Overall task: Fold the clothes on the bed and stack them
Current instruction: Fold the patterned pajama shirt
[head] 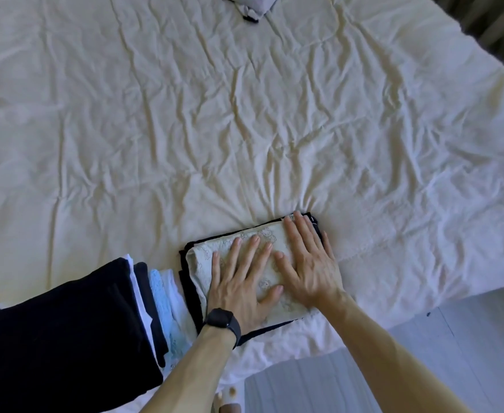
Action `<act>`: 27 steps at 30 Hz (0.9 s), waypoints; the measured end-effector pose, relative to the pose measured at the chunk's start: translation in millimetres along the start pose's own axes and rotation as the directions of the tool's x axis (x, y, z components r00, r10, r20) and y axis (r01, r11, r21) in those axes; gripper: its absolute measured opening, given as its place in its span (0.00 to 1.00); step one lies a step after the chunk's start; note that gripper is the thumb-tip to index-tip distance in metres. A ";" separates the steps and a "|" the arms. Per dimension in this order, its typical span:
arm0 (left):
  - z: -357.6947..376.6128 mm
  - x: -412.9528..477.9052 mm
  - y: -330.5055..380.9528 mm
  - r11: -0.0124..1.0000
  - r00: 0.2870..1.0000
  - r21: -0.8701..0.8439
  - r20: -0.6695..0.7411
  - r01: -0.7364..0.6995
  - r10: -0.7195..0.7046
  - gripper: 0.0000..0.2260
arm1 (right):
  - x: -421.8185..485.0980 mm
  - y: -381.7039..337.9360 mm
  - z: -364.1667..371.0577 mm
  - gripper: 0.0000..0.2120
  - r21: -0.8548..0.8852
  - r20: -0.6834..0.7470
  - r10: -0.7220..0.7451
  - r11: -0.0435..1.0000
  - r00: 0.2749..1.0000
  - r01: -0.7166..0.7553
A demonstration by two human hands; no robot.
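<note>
Laundry work at the near edge of the bed (244, 114), head camera, the only view I have. The person's left hand (239, 281) and right hand (307, 263) lie side by side, fingers straight and spread, palms pressing flat on a folded cream garment (200, 263) with a faint line print. Neither hand grips anything. The cream piece sits on a folded dark garment (188, 281) whose edge shows around it, and the two form a low pile just in from the near edge. A black watch (222, 320) is on the left wrist. Just beside the pile, toward the near left corner, stands the taller stack (66, 323): black cloth on top, with white, dark and pale blue lace layers showing along its side. A crumpled pale item (252, 7) lies at the far edge; I cannot tell what it is.

I judge the cream garment light, thin and limp, with no stiffness to keep its fold. Lifted by one corner, it would likely fall open or slide off the dark layer. The safer hold, I think, is at both short ends of the pile, with fingers beneath the dark piece and thumbs on top, so that both layers travel together to the stack.
</note>
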State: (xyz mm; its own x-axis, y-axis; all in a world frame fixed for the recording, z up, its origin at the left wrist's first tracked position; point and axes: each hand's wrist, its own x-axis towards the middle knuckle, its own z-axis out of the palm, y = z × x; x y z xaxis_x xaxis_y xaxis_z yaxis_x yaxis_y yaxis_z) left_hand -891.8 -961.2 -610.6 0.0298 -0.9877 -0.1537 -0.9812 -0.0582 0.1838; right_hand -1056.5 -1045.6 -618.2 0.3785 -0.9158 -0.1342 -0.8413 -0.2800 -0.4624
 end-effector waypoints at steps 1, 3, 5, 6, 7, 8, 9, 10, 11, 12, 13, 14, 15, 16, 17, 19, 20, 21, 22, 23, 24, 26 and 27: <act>1.8 1.4 -1.0 1.000 1.000 -0.009 -0.002 0.000 -0.001 0.36 | 1.7 1.9 1.1 0.32 0.033 0.002 0.034 0.999 0.999 -0.034; 1.8 -1.5 -1.1 1.000 1.000 -0.020 0.002 0.006 -0.006 0.37 | 0.0 3.1 1.5 0.32 0.045 0.013 0.064 0.997 0.998 -0.064; -5.3 -5.2 0.6 0.999 0.999 -0.011 0.003 0.042 -0.042 0.37 | -0.7 -0.4 -7.1 0.33 0.006 0.043 0.085 0.996 0.995 -0.085; -11.6 -8.5 1.4 0.998 0.998 0.007 0.014 0.066 -0.066 0.37 | -2.4 -4.5 -13.8 0.33 -0.010 0.070 0.103 0.995 0.992 -0.102; -18.6 -11.0 2.4 0.996 0.996 0.022 0.022 0.087 -0.087 0.37 | -4.6 -7.8 -21.7 0.33 -0.033 0.092 0.123 0.992 0.988 -0.120; -26.2 -14.7 2.9 0.993 0.994 0.030 0.017 0.112 -0.112 0.36 | -7.1 -11.8 -30.4 0.32 -0.055 0.100 0.136 0.990 0.986 -0.131; -34.1 -17.7 4.1 0.991 0.992 0.032 0.000 0.128 -0.128 0.36 | -9.0 -16.1 -39.6 0.32 -0.078 0.081 0.150 0.986 0.985 -0.144; -41.9 -18.8 7.0 0.991 0.991 0.023 -0.020 0.135 -0.135 0.35 | -10.5 -20.2 -49.5 0.32 -0.093 0.036 0.165 0.983 0.986 -0.162; -48.2 -19.4 10.1 0.991 0.990 0.009 -0.043 0.131 -0.131 0.33 | -12.5 -25.6 -58.0 0.32 -0.095 -0.025 0.168 0.981 0.986 -0.169; -53.1 -19.6 13.6 0.992 0.990 -0.003 -0.061 0.124 -0.124 0.32 | -15.5 -31.7 -64.1 0.32 -0.096 -0.092 0.134 0.985 0.987 -0.143; -56.8 -19.1 16.5 0.992 0.990 -0.011 -0.065 0.125 -0.125 0.32 | -19.6 -37.0 -66.8 0.30 -0.103 -0.143 0.058 0.992 0.988 -0.073; -58.5 -18.4 18.3 0.991 0.990 -0.017 -0.051 0.133 -0.134 0.32 | -23.5 -41.0 -65.4 0.28 -0.118 -0.165 -0.056 0.992 0.985 0.037; -57.4 -17.3 18.2 0.989 0.989 -0.013 -0.033 0.146 -0.147 0.32 | -26.0 -42.3 -61.2 0.27 -0.142 -0.145 -0.175 0.978 0.974 0.155; -54.3 -16.3 15.4 0.987 0.987 -0.008 -0.013 0.161 -0.161 0.32 | -26.2 -40.6 -56.7 0.27 -0.151 -0.085 -0.245 0.961 0.966 0.231; -49.9 -15.5 10.6 0.986 0.986 -0.012 0.006 0.168 -0.168 0.32 | -24.0 -36.2 -52.2 0.27 -0.143 -0.019 -0.246 0.960 0.969 0.241; -38.1 -14.5 -2.2 0.984 0.984 -0.035 0.031 0.176 -0.175 0.32 | -16.2 -22.4 -40.8 0.29 -0.120 0.063 -0.163 0.978 0.985 0.170; -31.2 -14.7 -8.6 0.983 0.983 -0.038 0.037 0.180 -0.179 0.33 | -12.7 -16.8 -33.8 0.30 -0.119 0.070 -0.138 0.982 0.988 0.146; -24.6 -15.0 -13.6 0.981 0.982 -0.042 0.042 0.188 -0.187 0.33 | -9.9 -12.7 -27.2 0.31 -0.119 0.063 -0.136 0.983 0.989 0.143; -18.6 -15.5 -16.8 0.979 0.980 -0.047 0.046 0.198 -0.195 0.34 | -8.6 -9.6 -20.1 0.30 -0.113 0.050 -0.145 0.982 0.988 0.150; -14.1 -15.1 -17.9 0.978 0.979 -0.052 0.044 0.202 -0.200 0.35 | -8.1 -6.4 -14.1 0.30 -0.100 0.035 -0.151 0.983 0.988 0.154; -9.4 -13.0 -18.6 0.978 0.980 -0.056 0.034 0.199 -0.197 0.35 | -7.0 -3.1 -8.0 0.29 -0.086 0.019 -0.154 0.984 0.988 0.156; -2.1 -6.6 -20.1 0.979 0.981 -0.063 0.022 0.196 -0.195 0.36 | -1.2 2.0 0.6 0.29 -0.055 0.022 -0.147 0.988 0.989 0.148; -0.1 -4.1 -21.2 0.979 0.981 -0.063 0.019 0.193 -0.192 0.36 | 0.7 3.0 2.1 0.28 -0.050 0.030 -0.139 0.989 0.990 0.140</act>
State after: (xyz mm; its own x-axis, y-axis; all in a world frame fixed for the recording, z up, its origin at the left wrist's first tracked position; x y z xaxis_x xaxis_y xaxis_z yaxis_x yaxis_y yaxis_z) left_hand -871.1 -955.9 -613.7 0.2143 -0.9550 -0.2049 -0.9431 -0.2569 0.2112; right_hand -1058.0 -1046.5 -621.5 0.5031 -0.8590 -0.0948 -0.7980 -0.4196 -0.4325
